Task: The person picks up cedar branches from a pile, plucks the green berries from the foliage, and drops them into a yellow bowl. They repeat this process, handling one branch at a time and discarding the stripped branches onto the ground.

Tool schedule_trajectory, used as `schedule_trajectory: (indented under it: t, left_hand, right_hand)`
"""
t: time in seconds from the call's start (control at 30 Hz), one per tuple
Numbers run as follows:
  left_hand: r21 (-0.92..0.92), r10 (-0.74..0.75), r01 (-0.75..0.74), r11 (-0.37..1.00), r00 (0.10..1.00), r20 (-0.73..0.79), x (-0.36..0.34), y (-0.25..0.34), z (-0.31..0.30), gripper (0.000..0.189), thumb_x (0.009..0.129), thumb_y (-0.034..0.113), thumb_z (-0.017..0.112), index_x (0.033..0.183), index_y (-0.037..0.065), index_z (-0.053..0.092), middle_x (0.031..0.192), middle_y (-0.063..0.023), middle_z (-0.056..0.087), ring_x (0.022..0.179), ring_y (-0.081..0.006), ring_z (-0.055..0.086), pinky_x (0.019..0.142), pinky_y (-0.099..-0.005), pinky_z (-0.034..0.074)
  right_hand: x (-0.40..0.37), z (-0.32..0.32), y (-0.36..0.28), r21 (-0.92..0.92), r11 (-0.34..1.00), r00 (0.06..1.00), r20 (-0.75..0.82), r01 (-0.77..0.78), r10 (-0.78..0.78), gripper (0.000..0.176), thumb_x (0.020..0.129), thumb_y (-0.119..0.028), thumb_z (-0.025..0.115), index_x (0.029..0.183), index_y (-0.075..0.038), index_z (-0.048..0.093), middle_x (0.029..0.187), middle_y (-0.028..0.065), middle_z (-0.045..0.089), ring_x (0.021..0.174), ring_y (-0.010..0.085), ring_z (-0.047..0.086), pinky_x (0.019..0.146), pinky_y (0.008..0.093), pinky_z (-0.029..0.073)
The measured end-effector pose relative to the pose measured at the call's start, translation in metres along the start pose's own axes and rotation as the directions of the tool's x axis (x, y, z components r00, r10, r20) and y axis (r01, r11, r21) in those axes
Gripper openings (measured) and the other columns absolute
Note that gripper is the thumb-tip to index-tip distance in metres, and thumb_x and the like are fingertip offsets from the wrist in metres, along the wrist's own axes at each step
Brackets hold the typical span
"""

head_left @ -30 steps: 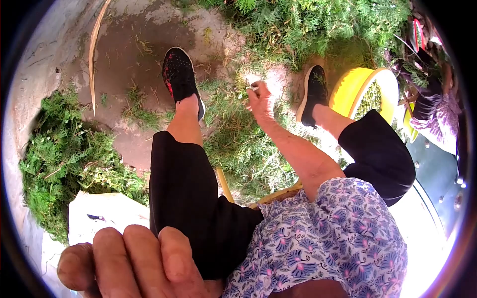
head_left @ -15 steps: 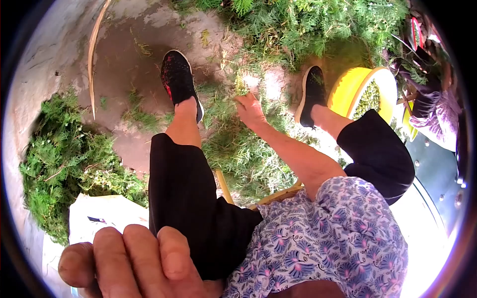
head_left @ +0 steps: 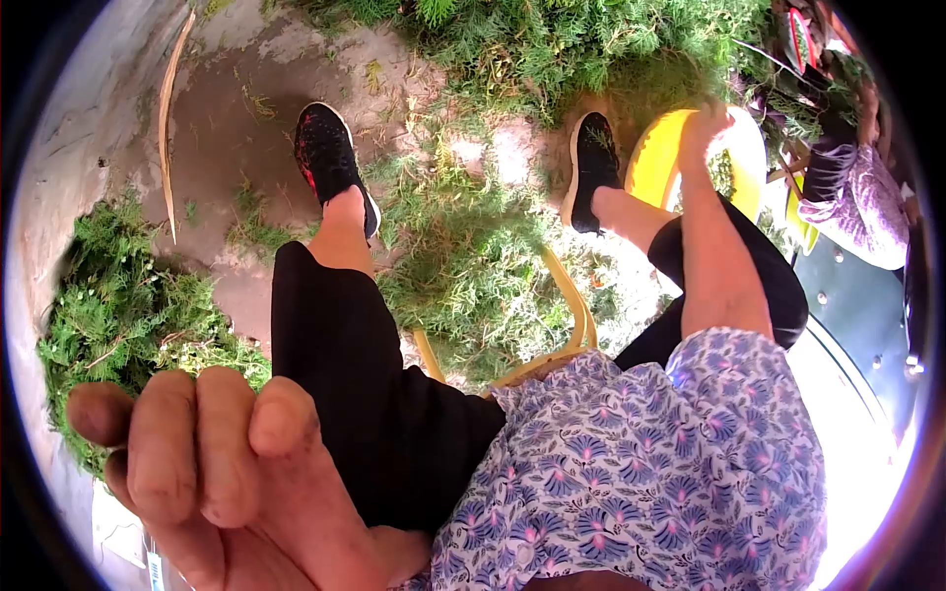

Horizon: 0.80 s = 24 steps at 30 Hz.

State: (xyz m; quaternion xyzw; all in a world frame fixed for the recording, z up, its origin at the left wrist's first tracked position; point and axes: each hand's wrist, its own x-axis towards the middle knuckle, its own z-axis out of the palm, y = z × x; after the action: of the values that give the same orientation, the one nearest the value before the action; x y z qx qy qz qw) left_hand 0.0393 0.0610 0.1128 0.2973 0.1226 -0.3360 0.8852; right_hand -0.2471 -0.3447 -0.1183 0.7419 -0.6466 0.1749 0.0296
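My left hand (head_left: 246, 483) is large and close to the camera at the lower left. Its fingers are curled in toward the palm, and what they hold, if anything, is hidden. My right hand (head_left: 706, 133) reaches out over the rim of a yellow bucket (head_left: 655, 158) at the upper right; motion smears its fingers. Green clippings (head_left: 726, 175) show inside the bucket. Between my feet, loose green conifer sprigs (head_left: 473, 286) cover the ground.
A leafy heap (head_left: 591, 54) lies beyond my feet, and another green pile (head_left: 128, 305) is at the left. A yellow curved frame (head_left: 574, 295) shows below my seat. A long dry strip (head_left: 169, 128) lies on the ground. Purple patterned cloth (head_left: 862, 212) is at the far right.
My right hand has moved from the sprigs between my feet to the right, over the yellow bucket. My left hand has risen and shifted left, its fingers still curled.
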Motion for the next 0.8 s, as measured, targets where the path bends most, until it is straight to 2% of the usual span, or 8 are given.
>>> schedule_trajectory:
  t: [0.17,0.23,0.27,0.3,0.47,0.6,0.7,0.8]
  left_hand:
    - [0.013,-0.019,0.019,1.0,0.999,0.027,0.002,0.002,-0.002,0.036,0.089,0.002,0.046,0.123,-0.002,0.036,0.085,-0.002,0.043,0.078,-0.0124,0.042,0.083,-0.0346,0.033]
    - [-0.007,0.01,-0.01,1.0,1.0,0.019,0.003,0.0,-0.001,0.034,0.089,0.003,0.046,0.122,-0.001,0.037,0.085,-0.002,0.044,0.077,-0.0124,0.042,0.082,-0.0349,0.034]
    - [-0.005,0.017,-0.017,1.0,1.0,0.018,0.003,0.001,-0.001,0.034,0.089,0.003,0.046,0.122,-0.001,0.037,0.085,-0.002,0.044,0.077,-0.0124,0.042,0.082,-0.0349,0.034]
    - [0.003,0.008,-0.008,1.0,1.0,0.008,0.004,0.002,-0.001,0.033,0.09,0.003,0.046,0.121,-0.001,0.038,0.085,-0.0019,0.044,0.076,-0.0123,0.042,0.082,-0.0351,0.034]
    - [0.038,0.004,-0.003,0.999,1.0,-0.019,0.005,0.003,-0.003,0.028,0.09,0.004,0.045,0.118,0.0,0.041,0.083,-0.0009,0.044,0.073,-0.0122,0.043,0.081,-0.0348,0.036]
    - [0.044,-0.064,0.061,0.997,0.997,0.052,0.003,0.012,-0.026,0.055,0.077,0.028,0.069,0.122,0.009,0.044,0.094,0.0077,0.046,0.075,-0.0101,0.043,0.084,-0.0282,0.039]
    - [0.057,-0.073,0.069,0.996,0.995,0.073,0.002,0.016,-0.021,0.045,0.081,0.014,0.06,0.121,0.004,0.042,0.089,0.0041,0.045,0.076,-0.0108,0.044,0.083,-0.0307,0.038]
    - [0.147,-0.018,0.016,0.989,1.0,0.008,0.003,0.016,-0.023,0.024,0.092,0.012,0.041,0.113,0.003,0.046,0.073,-0.0011,0.043,0.061,-0.0135,0.041,0.068,-0.0365,0.037]
  right_hand:
    - [-0.044,0.015,-0.015,-0.072,0.993,0.992,-0.073,0.098,-0.103,0.03,0.078,-0.006,0.057,0.108,-0.003,0.055,0.093,0.0206,0.054,0.074,0.0311,0.056,0.067,0.0386,0.047]
    - [-0.102,0.039,-0.044,0.024,0.759,0.744,0.177,0.651,-0.644,0.029,0.079,-0.017,0.06,0.106,-0.009,0.055,0.079,0.0094,0.059,0.073,0.0293,0.057,0.065,0.0383,0.047]
    - [-0.135,0.047,-0.065,0.171,0.933,0.693,0.631,0.316,-0.35,0.036,0.079,-0.019,0.061,0.112,-0.009,0.053,0.093,0.0141,0.059,0.087,0.0312,0.056,0.077,0.0401,0.045]
    - [-0.169,0.055,-0.072,0.332,0.808,0.612,0.531,0.486,-0.586,0.044,0.078,-0.02,0.063,0.119,-0.01,0.05,0.109,0.0168,0.054,0.103,0.032,0.049,0.088,0.0401,0.041]
    - [-0.281,0.045,-0.121,0.083,0.941,0.37,0.905,0.327,-0.208,0.074,0.078,-0.024,0.064,0.138,-0.012,0.024,0.143,0.0197,0.012,0.133,0.0326,0.014,0.103,0.0431,0.033]
    - [-0.346,-0.007,-0.091,0.4,0.533,-0.142,0.876,0.745,-0.46,0.058,0.076,-0.019,0.065,0.128,-0.011,0.042,0.138,0.0205,0.021,0.128,0.0358,0.025,0.088,0.0413,0.048]
    - [-0.325,0.005,-0.12,0.496,0.67,-0.496,0.841,0.552,-0.214,0.04,0.077,-0.014,0.063,0.114,-0.008,0.053,0.123,0.0192,0.038,0.111,0.0308,0.046,0.079,0.0401,0.053]
    - [-0.273,0.05,-0.178,0.417,0.691,-0.287,0.909,0.59,-0.303,0.018,0.082,-0.01,0.053,0.097,0.0,0.055,0.091,0.0136,0.053,0.074,0.0208,0.056,0.061,0.0337,0.054]
